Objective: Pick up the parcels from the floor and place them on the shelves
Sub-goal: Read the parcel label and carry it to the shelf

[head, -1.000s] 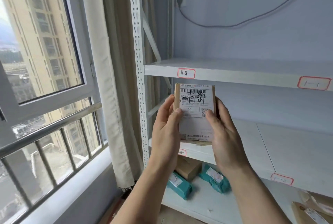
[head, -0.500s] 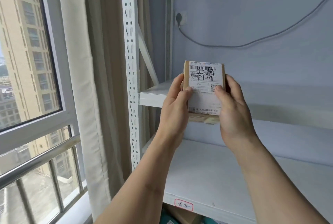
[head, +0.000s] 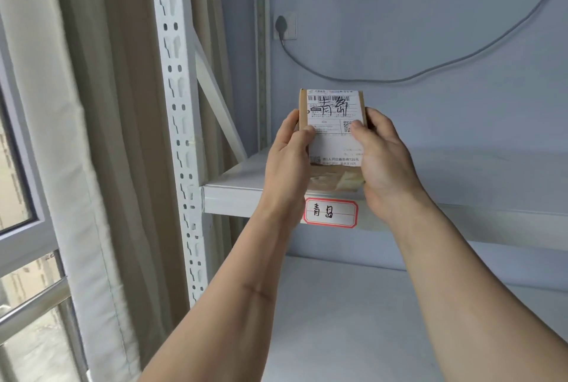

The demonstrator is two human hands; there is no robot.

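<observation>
parcel clasped between left hand, right hand.

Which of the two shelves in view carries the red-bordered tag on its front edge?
The upper shelf, at the level of the held parcel; its tag sits below the parcel. The lower shelf shows none.

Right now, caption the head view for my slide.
Both hands, left hand and right hand, hold labelled parcel above tagged shelf.
</observation>
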